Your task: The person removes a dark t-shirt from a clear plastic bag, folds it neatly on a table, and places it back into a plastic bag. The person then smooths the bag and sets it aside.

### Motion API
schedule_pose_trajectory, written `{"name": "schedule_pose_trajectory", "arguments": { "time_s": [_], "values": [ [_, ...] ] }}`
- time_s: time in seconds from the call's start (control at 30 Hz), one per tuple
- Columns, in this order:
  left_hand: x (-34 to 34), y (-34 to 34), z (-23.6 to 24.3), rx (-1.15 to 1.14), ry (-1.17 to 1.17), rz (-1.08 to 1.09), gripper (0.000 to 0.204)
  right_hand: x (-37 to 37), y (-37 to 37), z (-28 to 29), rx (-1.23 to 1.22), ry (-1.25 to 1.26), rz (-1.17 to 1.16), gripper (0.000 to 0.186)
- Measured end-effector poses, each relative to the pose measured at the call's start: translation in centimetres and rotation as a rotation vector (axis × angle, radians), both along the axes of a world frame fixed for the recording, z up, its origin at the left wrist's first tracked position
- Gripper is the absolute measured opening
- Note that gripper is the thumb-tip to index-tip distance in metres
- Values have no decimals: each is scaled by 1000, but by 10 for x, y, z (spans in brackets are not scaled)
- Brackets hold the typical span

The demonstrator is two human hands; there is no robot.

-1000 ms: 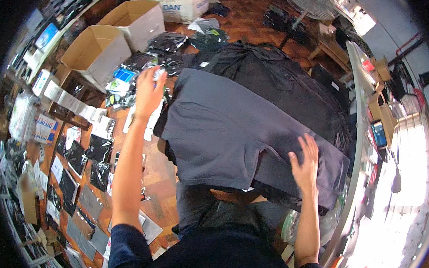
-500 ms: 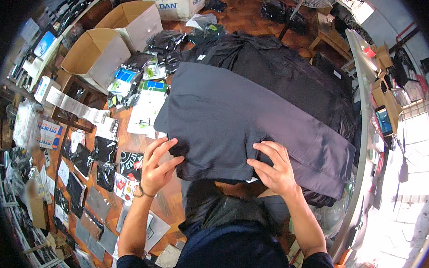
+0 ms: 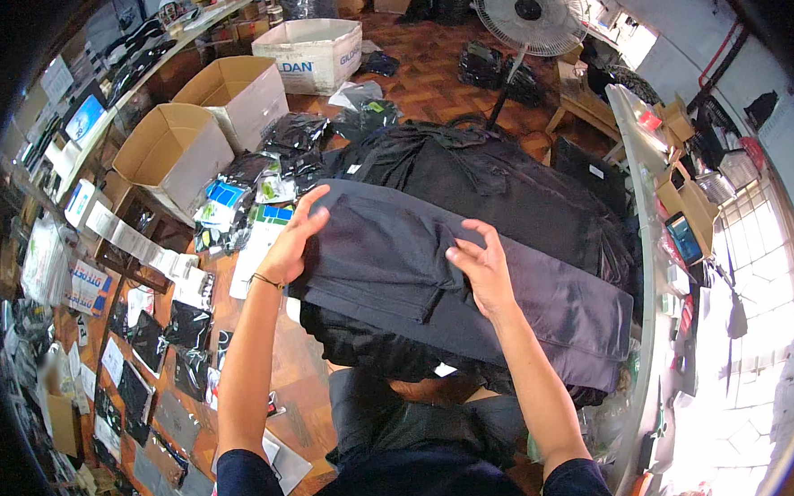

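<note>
A dark grey garment (image 3: pixel 435 282) lies spread over a pile of black clothes (image 3: pixel 492 180) in front of me. My left hand (image 3: pixel 293 240) rests on the garment's left edge, its fingers closed over a folded-in part of the fabric. My right hand (image 3: pixel 481 266) presses on the middle of the garment, where a fold runs across it, fingers apart and flat on the cloth. Under the grey garment more black fabric (image 3: pixel 366 344) hangs out toward me.
Open cardboard boxes (image 3: pixel 172 152) and a white box (image 3: pixel 310 50) stand at the back left. Bagged dark garments (image 3: pixel 293 141) and small packets (image 3: pixel 163 328) cover the wooden floor at left. A standing fan (image 3: pixel 528 12) is behind. A long glass-edged counter (image 3: pixel 648 235) runs along the right.
Both hands moved up from the near edge onto the grey garment, carrying its near part over so it is now folded narrower.
</note>
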State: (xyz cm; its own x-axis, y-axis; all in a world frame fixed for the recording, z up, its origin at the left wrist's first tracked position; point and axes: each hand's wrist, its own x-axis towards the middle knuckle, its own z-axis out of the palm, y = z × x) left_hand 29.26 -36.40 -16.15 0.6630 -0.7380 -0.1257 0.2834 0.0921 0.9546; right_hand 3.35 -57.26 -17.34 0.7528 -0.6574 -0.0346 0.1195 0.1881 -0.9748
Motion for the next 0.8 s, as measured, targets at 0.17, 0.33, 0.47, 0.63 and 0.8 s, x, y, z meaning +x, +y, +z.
{"name": "schedule_pose_trajectory", "arguments": {
  "time_s": [0.17,0.33,0.47,0.63,0.8],
  "values": [
    [14,7,9,12,-310,-373,66,3,-5,-3,-114,93,71,49],
    [20,3,4,142,-375,-417,78,2,-2,-14,-142,151,-8,56],
    [30,14,13,224,-368,-512,87,4,1,-6,-162,231,35,64],
    [33,22,18,128,-408,-603,114,-1,-6,-5,-97,105,55,78],
    [21,30,30,363,-448,-529,117,-66,-25,-2,-288,207,-74,79]
  ]
}}
